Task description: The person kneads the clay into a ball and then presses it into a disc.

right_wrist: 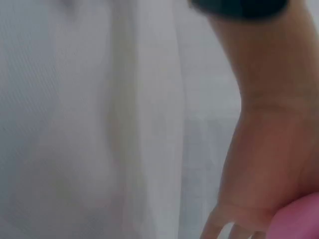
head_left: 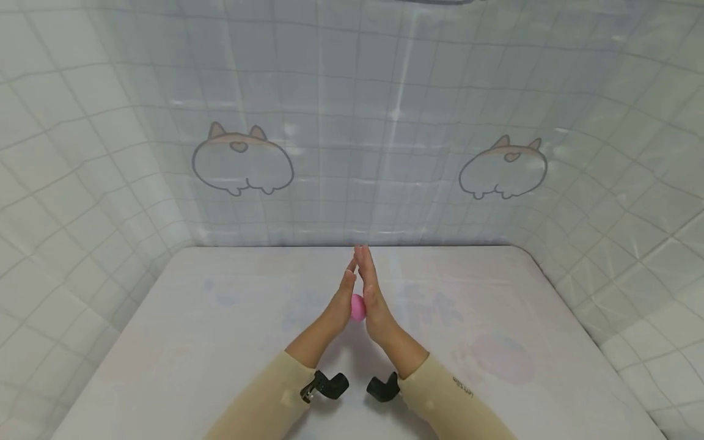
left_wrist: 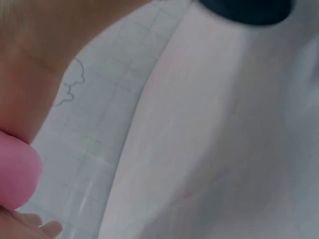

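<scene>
A smooth, rounded pink lump [head_left: 358, 307] is pressed between two facing palms above the table, in the middle of the head view. My left hand [head_left: 342, 304] touches it from the left with straight fingers. From the right, my right hand [head_left: 376, 304] bears on it, its fingers straight too. The fingertips of both hands come together at the top, pointing away from me. In the left wrist view the pink lump [left_wrist: 19, 172] bulges out between the palms. Only part of the pink lump [right_wrist: 297, 221] shows in the right wrist view. What it is made of, I cannot tell.
Beneath the hands lies a pale table [head_left: 231, 342] with faint coloured prints. A tiled-pattern curtain [head_left: 352, 122] with cartoon animal drawings surrounds its back and sides. Black wrist camera mounts [head_left: 332, 386] stick out from both sleeves, close to each other.
</scene>
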Demonstrator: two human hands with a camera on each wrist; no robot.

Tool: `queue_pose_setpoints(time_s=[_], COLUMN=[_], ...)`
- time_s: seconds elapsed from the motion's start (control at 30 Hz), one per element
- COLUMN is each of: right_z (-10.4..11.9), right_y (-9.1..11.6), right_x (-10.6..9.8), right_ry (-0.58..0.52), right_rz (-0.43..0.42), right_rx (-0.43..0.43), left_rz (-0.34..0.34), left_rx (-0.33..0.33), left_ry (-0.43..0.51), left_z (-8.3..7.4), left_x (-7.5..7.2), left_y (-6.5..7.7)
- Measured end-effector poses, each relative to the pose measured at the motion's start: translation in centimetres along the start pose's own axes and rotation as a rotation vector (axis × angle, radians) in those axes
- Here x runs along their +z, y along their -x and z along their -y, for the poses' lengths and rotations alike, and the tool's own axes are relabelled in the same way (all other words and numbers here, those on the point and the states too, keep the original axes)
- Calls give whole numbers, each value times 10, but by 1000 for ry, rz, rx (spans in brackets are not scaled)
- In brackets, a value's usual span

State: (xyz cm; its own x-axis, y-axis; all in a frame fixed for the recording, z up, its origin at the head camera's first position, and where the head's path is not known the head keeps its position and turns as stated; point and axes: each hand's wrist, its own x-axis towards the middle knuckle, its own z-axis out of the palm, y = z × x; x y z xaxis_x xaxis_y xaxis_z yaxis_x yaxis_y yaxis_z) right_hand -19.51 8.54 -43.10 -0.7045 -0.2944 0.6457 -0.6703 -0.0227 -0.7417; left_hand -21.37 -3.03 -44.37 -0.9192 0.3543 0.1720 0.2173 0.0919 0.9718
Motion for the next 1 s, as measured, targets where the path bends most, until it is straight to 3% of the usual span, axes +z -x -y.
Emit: queue_pose_setpoints(time_s=[0.13,0.23,0.33,0.53,0.67,0.77,1.0], right_z=[-4,-8,-12,-21,-22,-20,-11], right_y=[-5,-9,-11,-11,-6,-3,0], right_x=[-6,-10,-14,-14,-8,-3,7], right_ry=[40,79,96,4,-75,-158,-307], right_rz=[-57,-99,-116,-94,-59,-28,31], right_rx=[63,112,157,289,347,332,262], left_rz=[71,129,168,187,138,59,-123], left_rx=[-16,22,89,268,344,376,366], left_ry=[15,40,97,255,292,285,168], left_z=[-5,-10,-16,-24,-26,-27,-27], left_x=[2,2,3,2,2,2,-1], left_y=[7,13,16,17,17,16,8])
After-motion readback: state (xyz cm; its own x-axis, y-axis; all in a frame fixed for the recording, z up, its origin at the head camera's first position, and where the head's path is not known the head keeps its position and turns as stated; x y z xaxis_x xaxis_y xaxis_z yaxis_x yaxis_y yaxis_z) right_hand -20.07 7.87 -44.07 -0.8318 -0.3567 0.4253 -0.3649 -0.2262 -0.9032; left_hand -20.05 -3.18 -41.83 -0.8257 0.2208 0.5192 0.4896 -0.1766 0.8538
